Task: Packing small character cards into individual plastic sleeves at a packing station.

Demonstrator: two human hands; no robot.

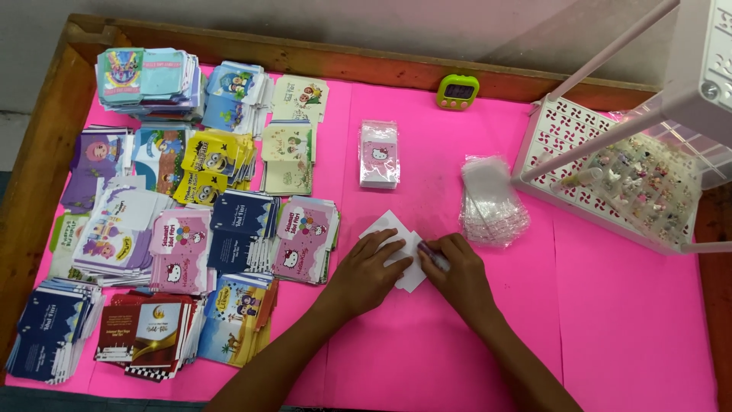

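Left hand (371, 267) and right hand (456, 272) pressed flat, fingers spread, on white paper (396, 255) beside the plastic sleeves (492, 200); probably light, thin, easily creased, best pinched at an edge.

Small white paper envelope (398, 246), flat on pink sheet, partly under both hands.

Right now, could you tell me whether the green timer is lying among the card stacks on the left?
No, the green timer sits alone by the far wooden edge, apart from them.
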